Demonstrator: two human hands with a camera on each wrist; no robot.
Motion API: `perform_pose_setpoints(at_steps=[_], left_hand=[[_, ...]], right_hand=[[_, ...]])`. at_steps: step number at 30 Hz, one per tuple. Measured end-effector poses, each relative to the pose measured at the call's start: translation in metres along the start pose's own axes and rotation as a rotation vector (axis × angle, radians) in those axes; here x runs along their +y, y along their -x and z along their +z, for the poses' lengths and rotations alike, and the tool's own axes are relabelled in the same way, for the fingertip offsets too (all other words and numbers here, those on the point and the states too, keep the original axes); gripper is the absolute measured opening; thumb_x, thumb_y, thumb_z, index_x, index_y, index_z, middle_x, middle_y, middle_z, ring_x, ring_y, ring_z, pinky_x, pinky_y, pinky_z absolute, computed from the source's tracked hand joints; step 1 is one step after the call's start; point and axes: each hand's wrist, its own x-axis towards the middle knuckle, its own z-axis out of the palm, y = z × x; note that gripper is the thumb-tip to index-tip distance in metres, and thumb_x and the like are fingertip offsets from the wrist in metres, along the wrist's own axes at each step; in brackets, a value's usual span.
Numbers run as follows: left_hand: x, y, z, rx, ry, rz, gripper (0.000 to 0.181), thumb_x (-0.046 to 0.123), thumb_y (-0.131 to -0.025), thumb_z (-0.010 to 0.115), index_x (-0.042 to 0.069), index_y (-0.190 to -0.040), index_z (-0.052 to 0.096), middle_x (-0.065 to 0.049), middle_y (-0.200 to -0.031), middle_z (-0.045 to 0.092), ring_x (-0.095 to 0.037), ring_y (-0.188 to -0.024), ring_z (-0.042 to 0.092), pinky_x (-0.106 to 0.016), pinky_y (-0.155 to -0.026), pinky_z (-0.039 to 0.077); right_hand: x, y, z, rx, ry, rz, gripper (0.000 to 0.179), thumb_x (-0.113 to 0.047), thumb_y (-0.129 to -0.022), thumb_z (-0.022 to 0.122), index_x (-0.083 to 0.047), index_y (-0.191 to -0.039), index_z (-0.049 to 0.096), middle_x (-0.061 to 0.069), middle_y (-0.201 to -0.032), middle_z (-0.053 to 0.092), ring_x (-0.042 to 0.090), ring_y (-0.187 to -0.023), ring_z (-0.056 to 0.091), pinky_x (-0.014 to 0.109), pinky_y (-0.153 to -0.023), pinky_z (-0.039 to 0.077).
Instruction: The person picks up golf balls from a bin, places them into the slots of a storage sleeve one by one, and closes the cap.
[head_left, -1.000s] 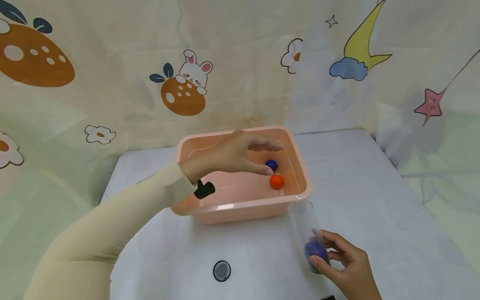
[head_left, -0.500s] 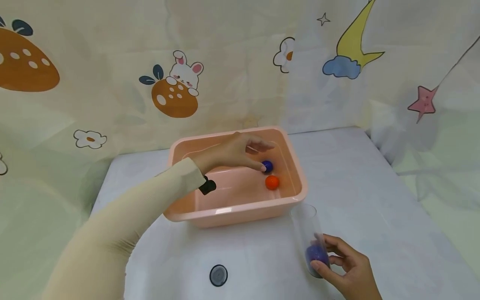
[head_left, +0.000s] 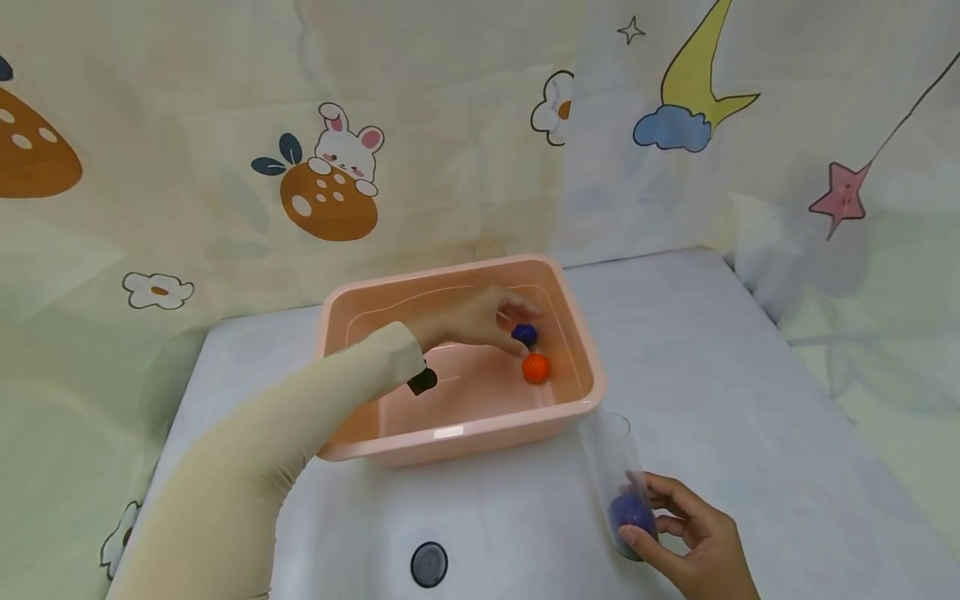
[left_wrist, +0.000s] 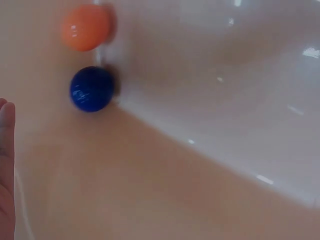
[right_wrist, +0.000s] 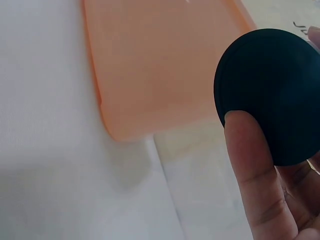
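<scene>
My left hand (head_left: 483, 318) reaches down into a pink plastic basin (head_left: 450, 433), thumb and fingers spread on either side of a blue ball (head_left: 524, 335). An orange ball (head_left: 536, 368) lies just in front of the blue one. In the left wrist view there is a gap between the blue ball (left_wrist: 93, 89) and the fingers (left_wrist: 7, 150). My right hand (head_left: 693, 533) grips a clear cylinder (head_left: 606, 442) near its bottom, with blue-purple contents (head_left: 632, 512) low inside. The right wrist view shows the cylinder's dark round base (right_wrist: 270, 95), thumb against its edge.
A small dark round lid (head_left: 429, 565) lies on the white-covered table (head_left: 720, 400) in front of the basin. A patterned curtain (head_left: 450, 167) hangs behind the table. The cylinder's open top stands close to the basin's front right corner.
My left hand has lowered deeper into the basin, toward the blue ball. The right hand keeps its grip on the cylinder. The whole head view has shifted a little.
</scene>
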Motion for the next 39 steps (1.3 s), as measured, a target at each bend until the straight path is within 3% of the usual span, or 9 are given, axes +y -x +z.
perform_pose_setpoints(at_steps=[4, 8, 12, 16, 21, 24, 29, 39], left_hand=[[-0.009, -0.009, 0.009, -0.015, -0.016, 0.001, 0.056, 0.006, -0.09, 0.088, -0.006, -0.14, 0.067, -0.022, -0.138, 0.07, -0.04, -0.128, 0.067, -0.036, -0.111, 0.054], [-0.024, -0.018, 0.02, -0.026, -0.031, 0.064, 0.041, 0.004, -0.087, 0.089, -0.006, -0.124, 0.073, -0.023, -0.113, 0.076, -0.038, -0.109, 0.07, -0.028, -0.098, 0.055], [-0.036, -0.022, 0.029, -0.051, -0.018, 0.114, 0.031, 0.003, -0.087, 0.09, -0.006, -0.111, 0.074, -0.022, -0.096, 0.072, -0.035, -0.092, 0.064, -0.027, -0.086, 0.053], [-0.041, -0.023, 0.034, -0.047, 0.0, 0.084, 0.03, 0.002, -0.086, 0.09, -0.006, -0.109, 0.073, -0.021, -0.097, 0.072, -0.032, -0.093, 0.065, -0.034, -0.094, 0.059], [-0.046, -0.024, 0.04, -0.04, 0.001, 0.036, 0.033, 0.003, -0.087, 0.09, -0.006, -0.115, 0.077, -0.016, -0.105, 0.078, -0.024, -0.097, 0.072, -0.033, -0.099, 0.06], [-0.05, -0.026, 0.044, -0.035, 0.007, 0.012, 0.034, 0.006, -0.088, 0.091, -0.002, -0.119, 0.079, -0.009, -0.108, 0.08, -0.02, -0.1, 0.074, -0.03, -0.098, 0.061], [-0.054, -0.029, 0.049, -0.007, -0.03, -0.015, 0.019, 0.012, -0.089, 0.092, 0.01, -0.105, 0.083, 0.0, -0.092, 0.079, -0.017, -0.096, 0.067, -0.026, -0.088, 0.059], [-0.052, -0.037, 0.055, 0.044, -0.034, 0.052, 0.011, 0.001, -0.088, 0.088, 0.003, -0.096, 0.08, -0.006, -0.085, 0.076, -0.018, -0.082, 0.066, -0.026, -0.081, 0.058]], right_hand=[[0.004, 0.001, -0.002, 0.005, -0.016, -0.016, 0.061, 0.032, -0.071, 0.079, 0.005, -0.126, 0.072, -0.006, -0.111, 0.076, 0.006, -0.088, 0.075, 0.023, -0.065, 0.064], [0.008, 0.003, -0.002, 0.01, -0.036, -0.036, 0.062, 0.031, -0.069, 0.081, 0.006, -0.125, 0.072, -0.006, -0.116, 0.077, 0.006, -0.092, 0.075, 0.023, -0.064, 0.064], [0.009, 0.005, -0.001, 0.003, -0.029, -0.042, 0.064, 0.033, -0.067, 0.081, 0.006, -0.125, 0.072, -0.007, -0.119, 0.077, 0.004, -0.096, 0.074, 0.023, -0.064, 0.063], [0.01, 0.005, 0.0, -0.002, -0.014, -0.03, 0.062, 0.031, -0.068, 0.082, 0.007, -0.123, 0.072, -0.007, -0.119, 0.077, 0.004, -0.096, 0.073, 0.023, -0.064, 0.063], [0.012, 0.005, 0.001, -0.011, 0.007, -0.024, 0.06, 0.029, -0.068, 0.084, 0.007, -0.123, 0.072, -0.009, -0.119, 0.077, 0.003, -0.097, 0.073, 0.023, -0.064, 0.063], [0.014, 0.006, 0.0, -0.017, -0.004, -0.034, 0.061, 0.03, -0.068, 0.083, 0.008, -0.124, 0.072, -0.008, -0.119, 0.077, 0.003, -0.097, 0.073, 0.023, -0.064, 0.063], [0.019, 0.007, -0.001, -0.027, -0.051, -0.043, 0.064, 0.031, -0.069, 0.082, 0.005, -0.126, 0.072, -0.007, -0.121, 0.077, 0.003, -0.099, 0.073, 0.023, -0.064, 0.063], [0.028, 0.006, -0.004, -0.042, -0.093, -0.086, 0.068, 0.032, -0.066, 0.082, 0.005, -0.128, 0.071, -0.005, -0.124, 0.076, 0.004, -0.101, 0.073, 0.021, -0.066, 0.063]])
